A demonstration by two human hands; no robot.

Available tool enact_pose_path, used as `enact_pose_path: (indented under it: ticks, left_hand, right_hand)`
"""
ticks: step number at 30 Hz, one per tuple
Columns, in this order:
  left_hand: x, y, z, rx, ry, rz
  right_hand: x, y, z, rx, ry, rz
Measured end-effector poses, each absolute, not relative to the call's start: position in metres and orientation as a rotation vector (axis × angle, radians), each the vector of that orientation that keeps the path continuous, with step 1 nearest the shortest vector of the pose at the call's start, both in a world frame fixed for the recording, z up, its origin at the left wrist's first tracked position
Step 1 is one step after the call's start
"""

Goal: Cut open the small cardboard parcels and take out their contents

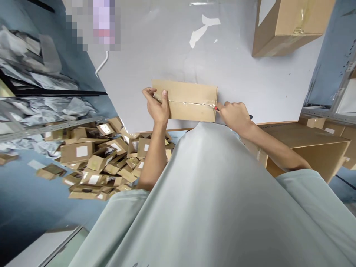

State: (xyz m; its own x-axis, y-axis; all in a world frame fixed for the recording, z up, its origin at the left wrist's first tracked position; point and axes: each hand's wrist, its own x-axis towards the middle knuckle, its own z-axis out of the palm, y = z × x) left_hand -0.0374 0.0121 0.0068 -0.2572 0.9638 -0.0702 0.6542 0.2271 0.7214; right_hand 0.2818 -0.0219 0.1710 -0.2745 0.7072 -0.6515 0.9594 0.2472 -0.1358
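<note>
A small brown cardboard box (189, 92) lies near the front edge of the table, with clear tape along its middle seam. My left hand (158, 105) grips its left end, the thumb on top and the fingers around the far left corner. At the box's right end, my right hand (233, 115) is closed around a slim tool. A red part (216, 108) of it shows at the taped seam, and a dark end (251, 117) sticks out behind the hand. My fingers hide most of this tool.
A larger taped carton (294, 29) stands on the white table (236, 78) at the back right. An open carton (306, 137) is below the right front edge. Many opened boxes (94, 159) are heaped on the floor at left, near shelves of grey plastic bags (30, 52).
</note>
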Motion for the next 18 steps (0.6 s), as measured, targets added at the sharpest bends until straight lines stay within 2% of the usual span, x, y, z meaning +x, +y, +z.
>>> enact_pose_path:
  ticks: [7,12,15,18]
  left_hand:
    - [-0.032,0.010,0.013,1.461,1.997,0.783]
    - [-0.031,0.010,0.014,1.469,1.971,0.834]
    - [-0.035,0.012,0.016,1.444,1.951,0.860]
    - [-0.046,0.015,0.017,1.392,1.906,0.891]
  right_hand:
    - [0.261,-0.002,0.158,1.484,2.070,-0.733]
    - [0.281,-0.008,0.165,1.600,1.996,-0.687]
    - [0.308,-0.021,0.163,1.761,2.005,-0.715]
    - [0.330,-0.034,0.139,2.122,1.988,-0.946]
